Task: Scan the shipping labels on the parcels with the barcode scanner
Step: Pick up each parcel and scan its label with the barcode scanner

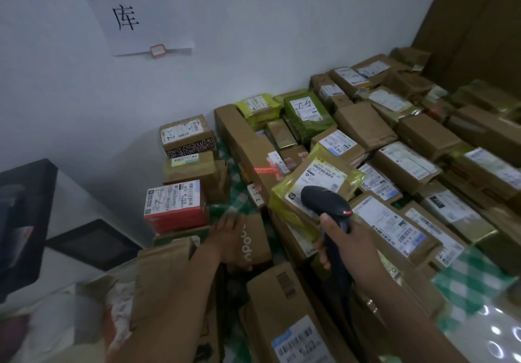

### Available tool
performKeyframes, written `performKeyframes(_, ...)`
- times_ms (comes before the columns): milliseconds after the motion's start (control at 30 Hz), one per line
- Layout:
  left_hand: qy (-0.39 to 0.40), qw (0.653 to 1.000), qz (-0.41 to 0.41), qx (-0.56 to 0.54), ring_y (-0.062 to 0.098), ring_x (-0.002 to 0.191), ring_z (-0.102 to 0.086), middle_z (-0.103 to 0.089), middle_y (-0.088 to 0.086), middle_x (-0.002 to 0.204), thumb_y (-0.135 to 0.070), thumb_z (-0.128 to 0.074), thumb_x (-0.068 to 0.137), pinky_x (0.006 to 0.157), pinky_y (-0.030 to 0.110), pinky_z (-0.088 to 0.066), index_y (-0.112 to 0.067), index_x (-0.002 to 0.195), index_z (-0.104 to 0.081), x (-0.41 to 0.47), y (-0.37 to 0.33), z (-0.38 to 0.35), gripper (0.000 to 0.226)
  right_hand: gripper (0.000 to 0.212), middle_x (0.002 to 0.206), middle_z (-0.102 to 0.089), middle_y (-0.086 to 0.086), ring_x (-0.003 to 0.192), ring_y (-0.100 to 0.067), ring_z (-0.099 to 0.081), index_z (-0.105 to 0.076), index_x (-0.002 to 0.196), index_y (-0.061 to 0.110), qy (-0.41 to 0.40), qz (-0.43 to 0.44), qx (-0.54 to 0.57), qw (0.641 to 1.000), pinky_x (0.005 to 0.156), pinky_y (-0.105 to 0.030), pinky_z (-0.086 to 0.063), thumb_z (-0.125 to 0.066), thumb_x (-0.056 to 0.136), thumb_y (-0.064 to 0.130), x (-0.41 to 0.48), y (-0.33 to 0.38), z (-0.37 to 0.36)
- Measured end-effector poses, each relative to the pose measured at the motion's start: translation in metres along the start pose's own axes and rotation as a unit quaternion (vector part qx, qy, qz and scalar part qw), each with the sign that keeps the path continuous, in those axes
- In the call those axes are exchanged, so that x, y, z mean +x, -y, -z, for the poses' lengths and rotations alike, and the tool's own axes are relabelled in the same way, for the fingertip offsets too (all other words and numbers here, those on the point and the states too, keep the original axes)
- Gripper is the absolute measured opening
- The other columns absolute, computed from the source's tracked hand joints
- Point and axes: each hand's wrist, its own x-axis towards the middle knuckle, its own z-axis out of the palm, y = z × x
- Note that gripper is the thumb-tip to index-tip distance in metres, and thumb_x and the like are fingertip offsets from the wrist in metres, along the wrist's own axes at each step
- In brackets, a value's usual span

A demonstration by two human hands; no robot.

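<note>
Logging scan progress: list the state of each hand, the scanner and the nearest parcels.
barcode scanner: held up, head over the yellow-taped parcel.
yellow-taped parcel: tilted, label face up.
right hand: grips the scanner's handle.
left hand: on the lettered brown box, grip unclear.
red box: label showing.

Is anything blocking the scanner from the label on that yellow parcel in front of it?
Nothing visible does. The scanner, gripped by the right hand, points at the label on the yellow parcel; the left hand rests aside on a brown box.
</note>
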Motion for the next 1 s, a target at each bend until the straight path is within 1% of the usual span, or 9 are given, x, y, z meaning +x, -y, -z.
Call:
performKeyframes(200,-0.001,1.000,-0.010,0.000,0.041,0.148,0.013,0.017,0.014,0.161,-0.066,-0.074,0.069,0.121,0.055,-0.004,-0.021,0.153,0.023,-0.004,-0.013,-0.005,0.136,0.061,0.064,-0.069,-0.015,0.046,-0.023,-0.060,-0.063,0.086,-0.003,-0.006,-0.004,0.015,1.000,0.045,-0.026,-0.050,-0.063,0.076,0.057,-0.003,0.004,-0.002)
performKeyframes(400,-0.121,0.976,0.035,-0.177,0.035,0.147,0.007,0.010,0.001,0.159,-0.055,-0.078,0.067,0.120,0.053,-0.015,-0.031,0.154,0.017,-0.031,-0.014,0.031,0.131,0.044,0.050,-0.063,-0.001,0.040,-0.014,-0.055,-0.063,0.079,-0.003,0.018,-0.008,-0.029,0.999,0.044,-0.022,-0.046,-0.062,0.095,0.038,-0.014,0.012,0.000)
performKeyframes(533,-0.200,0.931,0.045,-0.301,0.028,0.141,-0.017,-0.010,-0.004,0.154,-0.043,-0.083,0.065,0.112,0.054,-0.033,-0.040,0.154,0.009,-0.073,-0.011,0.071,0.129,0.037,0.052,-0.064,-0.001,0.040,-0.013,-0.055,-0.063,0.079,0.000,0.041,0.011,-0.042,0.998,0.044,-0.021,-0.045,-0.062,0.095,0.033,-0.031,0.020,-0.002)
performKeyframes(600,-0.212,0.886,0.033,-0.410,0.021,0.134,-0.034,-0.021,-0.011,0.148,-0.039,-0.085,0.066,0.099,0.048,-0.050,-0.045,0.154,0.001,-0.104,-0.009,0.079,0.124,0.036,0.056,-0.067,-0.002,0.043,-0.015,-0.057,-0.064,0.081,0.000,0.049,0.013,-0.028,0.998,0.045,-0.022,-0.047,-0.061,0.095,0.033,-0.040,0.024,-0.004)
performKeyframes(700,-0.181,0.759,-0.023,-0.625,0.016,0.106,-0.067,-0.049,-0.013,0.136,-0.043,-0.085,0.059,0.075,0.031,-0.059,-0.056,0.143,-0.027,-0.152,-0.016,0.079,0.103,0.027,0.061,-0.071,-0.003,0.047,-0.014,-0.063,-0.067,0.083,0.004,0.038,0.011,-0.002,0.999,0.048,-0.021,-0.051,-0.062,0.095,0.028,-0.050,0.031,-0.009)
performKeyframes(767,-0.138,0.655,-0.073,-0.739,0.023,0.099,-0.072,-0.069,0.002,0.119,-0.041,-0.084,0.055,0.074,0.034,-0.059,-0.040,0.137,-0.046,-0.172,-0.022,0.070,0.090,0.020,0.061,-0.072,0.006,0.052,-0.007,-0.067,-0.068,0.084,0.011,0.023,0.015,0.019,0.999,0.048,-0.015,-0.049,-0.065,0.092,0.030,-0.054,0.034,-0.012)
performKeyframes(833,-0.107,0.584,-0.115,-0.796,0.028,0.097,-0.072,-0.074,0.009,0.106,-0.042,-0.083,0.059,0.073,0.035,-0.059,-0.021,0.124,-0.060,-0.182,-0.032,0.063,0.072,0.031,0.067,-0.073,0.012,0.065,-0.007,-0.070,-0.068,0.087,0.021,0.025,0.009,0.024,0.999,0.056,-0.020,-0.050,-0.067,0.076,0.050,-0.057,0.036,-0.014)
performKeyframes(933,-0.102,0.517,-0.136,-0.839,0.031,0.107,-0.069,-0.072,0.013,0.113,-0.048,-0.085,0.064,0.081,0.040,-0.058,-0.019,0.107,-0.075,-0.186,-0.052,0.060,0.053,0.048,0.081,-0.077,0.004,0.073,-0.015,-0.074,-0.071,0.089,0.026,0.028,-0.006,0.072,0.997,0.060,-0.026,-0.056,-0.068,0.057,0.061,-0.062,0.032,-0.016)
performKeyframes(1000,-0.143,0.511,-0.111,-0.841,0.030,0.112,-0.067,-0.071,0.010,0.119,-0.046,-0.076,0.077,0.083,0.042,-0.058,-0.027,0.110,-0.075,-0.186,-0.063,0.063,0.039,0.049,0.086,-0.077,-0.003,0.076,-0.021,-0.075,-0.075,0.085,0.029,0.014,-0.005,0.098,0.995,0.067,-0.036,-0.058,-0.071,0.053,0.065,-0.066,0.034,-0.016)
